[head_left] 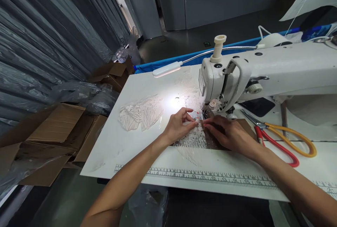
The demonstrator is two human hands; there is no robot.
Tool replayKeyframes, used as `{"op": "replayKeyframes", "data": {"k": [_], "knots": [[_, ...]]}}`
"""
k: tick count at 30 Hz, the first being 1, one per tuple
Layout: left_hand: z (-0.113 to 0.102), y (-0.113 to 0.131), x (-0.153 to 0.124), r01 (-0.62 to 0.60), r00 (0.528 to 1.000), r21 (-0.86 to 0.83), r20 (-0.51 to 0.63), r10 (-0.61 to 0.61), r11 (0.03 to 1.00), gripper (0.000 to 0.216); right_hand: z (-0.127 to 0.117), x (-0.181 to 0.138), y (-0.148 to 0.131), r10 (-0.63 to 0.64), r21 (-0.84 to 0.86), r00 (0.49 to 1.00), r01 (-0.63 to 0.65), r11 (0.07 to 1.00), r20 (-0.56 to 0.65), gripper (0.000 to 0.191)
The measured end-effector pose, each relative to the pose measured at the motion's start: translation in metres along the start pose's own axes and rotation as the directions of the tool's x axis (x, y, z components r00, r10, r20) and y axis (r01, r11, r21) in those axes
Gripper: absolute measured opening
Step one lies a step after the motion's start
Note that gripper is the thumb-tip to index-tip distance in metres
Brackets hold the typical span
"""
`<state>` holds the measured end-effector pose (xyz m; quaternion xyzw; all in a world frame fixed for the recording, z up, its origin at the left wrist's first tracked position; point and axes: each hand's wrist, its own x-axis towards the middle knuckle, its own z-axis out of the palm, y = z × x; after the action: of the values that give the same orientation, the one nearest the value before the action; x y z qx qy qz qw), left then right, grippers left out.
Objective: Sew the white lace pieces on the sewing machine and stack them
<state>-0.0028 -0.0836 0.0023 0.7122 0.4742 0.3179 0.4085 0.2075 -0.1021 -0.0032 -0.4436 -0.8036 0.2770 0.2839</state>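
A white sewing machine (pixel 210 79) stands at the right, its needle and presser foot just beyond my fingertips. White lace fabric (pixel 193 141) lies under both hands, over a brown strip (pixel 214 142) on the table. My left hand (pixel 180 125) pinches the lace between thumb and fingers, left of the presser foot. My right hand (pixel 230 134) is closed with its fingertips at the lace's right edge, close to the needle. Small red marks show near the fingertips; what they are is too small to tell.
Scissors (pixel 283 132) with red and yellow handles lie right of my right hand. More lace pieces (pixel 142 111) rest on the white table (pixel 110 149), lit by a gooseneck lamp (pixel 167 69). A printed ruler (pixel 184 176) runs along the front edge. Cardboard boxes (pixel 56 121) stand left.
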Motion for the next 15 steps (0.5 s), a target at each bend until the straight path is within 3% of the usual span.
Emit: {"op": "replayKeyframes", "data": {"k": [3,5,8,11,15], "knots": [[0.002,0.003,0.006,-0.003,1.0,0.203,-0.022,0.007,0.979,0.036,0.0,-0.004,-0.007,-0.249,-0.166,0.966,0.258,0.952,0.071,0.028],[0.004,0.004,0.009,-0.007,1.0,0.302,-0.009,0.01,0.953,0.036,0.002,-0.009,-0.007,-0.318,-0.245,0.943,0.333,0.91,0.099,0.03],[0.008,0.003,0.01,-0.015,1.0,0.368,-0.005,0.018,0.93,0.034,0.006,-0.019,-0.001,-0.303,-0.292,0.946,0.325,0.899,0.119,0.03],[0.009,0.0,0.01,-0.108,0.991,0.465,-0.024,0.135,0.879,0.031,0.009,-0.03,0.005,-0.259,-0.288,0.958,0.284,0.914,0.121,0.032],[0.01,-0.006,0.011,-0.308,0.926,0.676,0.054,0.373,0.669,0.014,0.012,-0.036,0.005,-0.213,-0.267,0.971,0.235,0.935,0.109,0.033]]}}
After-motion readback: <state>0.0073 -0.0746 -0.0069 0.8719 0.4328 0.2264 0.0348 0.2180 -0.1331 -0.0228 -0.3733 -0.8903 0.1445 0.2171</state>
